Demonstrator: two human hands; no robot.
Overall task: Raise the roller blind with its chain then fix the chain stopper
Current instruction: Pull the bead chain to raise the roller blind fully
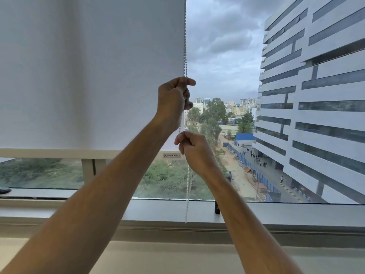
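Observation:
A white roller blind (pixel 88 76) covers the left window pane, and its bottom bar (pixel 59 153) hangs a short way above the sill. A white bead chain (pixel 185 40) runs down the blind's right edge. My left hand (pixel 174 99) grips the chain high up, fingers curled round it. Just below, my right hand (pixel 192 147) pinches the chain in a closed fist. The chain's lower loop (pixel 187 186) hangs down to the sill. No chain stopper can be made out.
A grey window sill (pixel 276 212) runs across the view. A small dark object (pixel 217 208) stands on it beside my right forearm, and another dark object (pixel 5 190) lies at the far left. Through the glass are a tall building and a street.

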